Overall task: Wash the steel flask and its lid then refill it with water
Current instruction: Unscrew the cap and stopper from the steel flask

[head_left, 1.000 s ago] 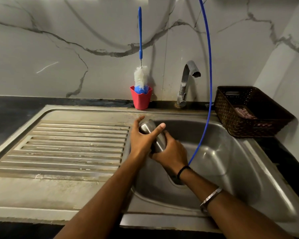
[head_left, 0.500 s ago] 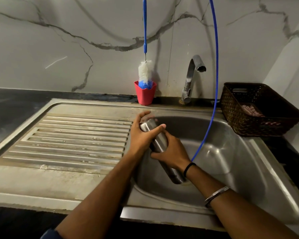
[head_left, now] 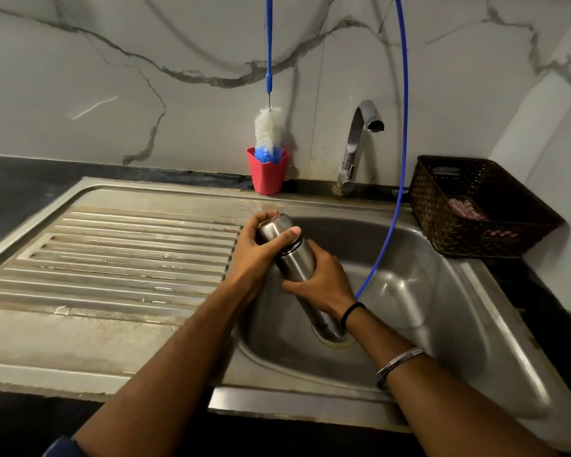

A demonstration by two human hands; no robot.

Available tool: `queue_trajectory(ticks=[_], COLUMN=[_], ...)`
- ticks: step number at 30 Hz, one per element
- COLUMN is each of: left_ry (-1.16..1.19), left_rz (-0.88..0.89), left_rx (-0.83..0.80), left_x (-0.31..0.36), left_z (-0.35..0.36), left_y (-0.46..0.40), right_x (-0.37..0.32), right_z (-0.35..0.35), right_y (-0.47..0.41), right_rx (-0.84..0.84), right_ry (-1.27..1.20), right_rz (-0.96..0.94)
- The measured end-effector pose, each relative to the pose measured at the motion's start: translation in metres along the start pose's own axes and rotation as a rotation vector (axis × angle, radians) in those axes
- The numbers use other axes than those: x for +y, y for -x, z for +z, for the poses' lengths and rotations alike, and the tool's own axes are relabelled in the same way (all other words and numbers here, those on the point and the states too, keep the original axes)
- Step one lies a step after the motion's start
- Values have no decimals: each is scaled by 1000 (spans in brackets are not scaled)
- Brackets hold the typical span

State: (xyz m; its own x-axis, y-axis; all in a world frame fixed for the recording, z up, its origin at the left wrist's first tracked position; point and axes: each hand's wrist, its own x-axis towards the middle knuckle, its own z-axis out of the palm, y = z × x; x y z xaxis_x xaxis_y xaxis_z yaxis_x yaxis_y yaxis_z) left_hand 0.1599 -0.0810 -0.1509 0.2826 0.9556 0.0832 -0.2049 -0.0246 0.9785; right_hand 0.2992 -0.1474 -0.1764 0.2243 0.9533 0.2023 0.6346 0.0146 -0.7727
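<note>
A steel flask (head_left: 295, 265) is held tilted over the sink basin (head_left: 409, 291), its base low near the drain and its top pointing up and left. The steel lid (head_left: 276, 229) sits on the flask's top. My left hand (head_left: 256, 255) grips the lid, thumb across it. Around the flask's body, lower down, my right hand (head_left: 323, 285) is wrapped. The tap (head_left: 356, 146) stands behind the basin with no water running.
A red cup (head_left: 268, 174) holding a white and blue bottle brush (head_left: 268, 133) stands at the back edge. The ribbed steel drainboard (head_left: 112, 258) lies left. A brown woven basket (head_left: 475, 206) sits right. A blue hose (head_left: 402, 127) hangs down into the basin.
The flask has been lifted and drawn out so more of its body shows. My left hand has shifted its grip on the lid. The view has tilted slightly down.
</note>
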Motion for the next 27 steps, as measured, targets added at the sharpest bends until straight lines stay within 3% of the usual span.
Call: queue_trajectory(ticks=[2, 7, 11, 15, 18, 21, 27], left_ry=[-10, 115, -25, -17, -95, -165, -186], left_rz=[33, 5, 55, 1, 71, 219, 211], left_rx=[7, -153, -165, -122, -88, 49, 232], left_x=[-1, 7, 8, 8, 14, 21, 46], left_z=[1, -8, -13, -14, -15, -15, -34], left_y=[0, -5, -2, 0, 7, 14, 26], right_x=[-4, -2, 2, -3, -6, -7, -3], right_z=[3, 2, 0, 0, 3, 1, -3], right_y=[0, -6, -6, -1, -1, 0, 1], right_rx=[-13, 96, 86, -10, -30, -29, -13], right_ry=[29, -78, -76, -41, -7, 0, -33], right_rz=[-28, 17, 21, -78, -86, -92, -100])
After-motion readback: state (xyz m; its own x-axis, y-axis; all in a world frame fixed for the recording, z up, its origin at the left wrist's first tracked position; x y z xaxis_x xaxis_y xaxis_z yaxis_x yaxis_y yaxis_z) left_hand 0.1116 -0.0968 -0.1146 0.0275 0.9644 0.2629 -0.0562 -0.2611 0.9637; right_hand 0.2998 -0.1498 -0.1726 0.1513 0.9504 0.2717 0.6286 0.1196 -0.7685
